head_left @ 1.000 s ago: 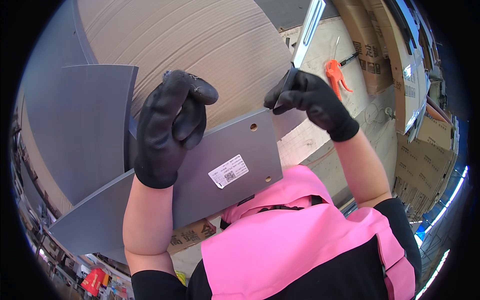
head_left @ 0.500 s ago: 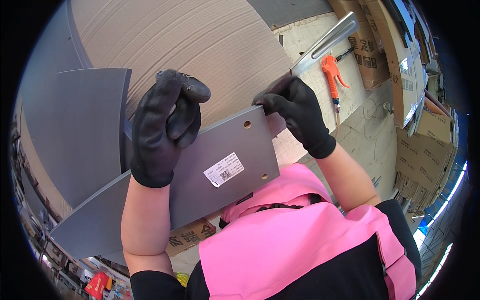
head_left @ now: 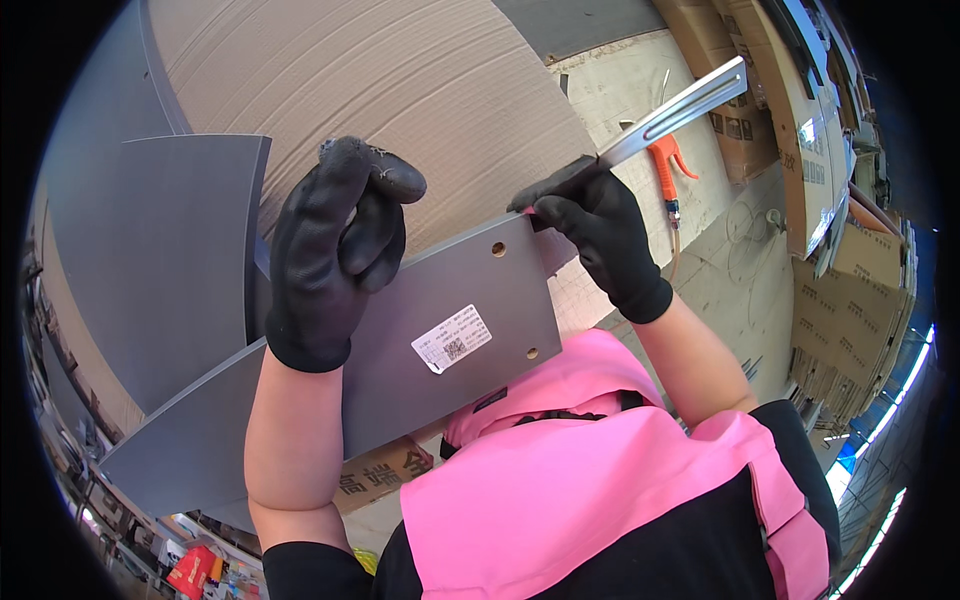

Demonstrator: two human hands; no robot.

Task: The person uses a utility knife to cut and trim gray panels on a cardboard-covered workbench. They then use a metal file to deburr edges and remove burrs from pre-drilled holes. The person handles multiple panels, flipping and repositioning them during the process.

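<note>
My left hand point(head_left: 330, 250), in a black work glove, is raised over a grey board point(head_left: 400, 400), its fingers curled in. Whether anything lies inside them is hidden. At the board's far right corner, my gloved right hand point(head_left: 605, 235) grips a long silver metal tool with a lengthwise groove point(head_left: 680, 110). The tool's grooved part slants up to the right, and its dark end lies under my fingers. The board is held slanted against my pink apron point(head_left: 590, 480). It carries a white printed label point(head_left: 452, 340) and two round holes near its right end.
Corrugated cardboard point(head_left: 400, 90) covers the surface beyond the board. A curved grey panel point(head_left: 190, 260) stands at the left. To the right lies an orange air blow gun point(head_left: 665, 165) with its hose. Stacked cartons point(head_left: 850, 290) are at the far right.
The silver tool has swung lower and further right, turning in my right hand. My left hand and the board have barely shifted.
</note>
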